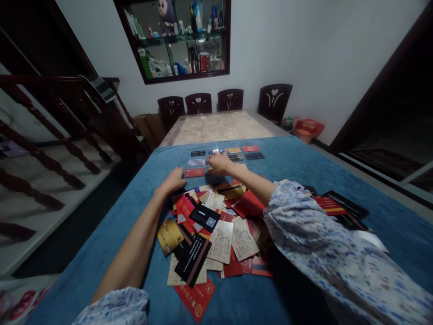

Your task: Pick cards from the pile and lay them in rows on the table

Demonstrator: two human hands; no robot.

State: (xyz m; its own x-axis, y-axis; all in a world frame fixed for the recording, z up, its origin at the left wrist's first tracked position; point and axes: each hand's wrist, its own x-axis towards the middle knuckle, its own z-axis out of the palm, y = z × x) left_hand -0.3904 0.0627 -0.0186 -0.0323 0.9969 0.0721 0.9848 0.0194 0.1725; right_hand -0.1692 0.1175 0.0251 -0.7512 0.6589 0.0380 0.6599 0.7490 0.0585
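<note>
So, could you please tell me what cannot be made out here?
Head view:
Whether the right hand holds a card: its back hides this.
Lower layers of the card heap: covered by cards above.
Left sleeve: cut off by the bottom edge.
Print on the top-row black card: too small.

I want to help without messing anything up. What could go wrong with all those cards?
The loose right sleeve looks close to the messy heap of cards, so it might drag some along. The left hand is right by the red card at the end of the rows, so a bump could knock it crooked. The right hand is among the laid-out cards and might nudge some.
</note>
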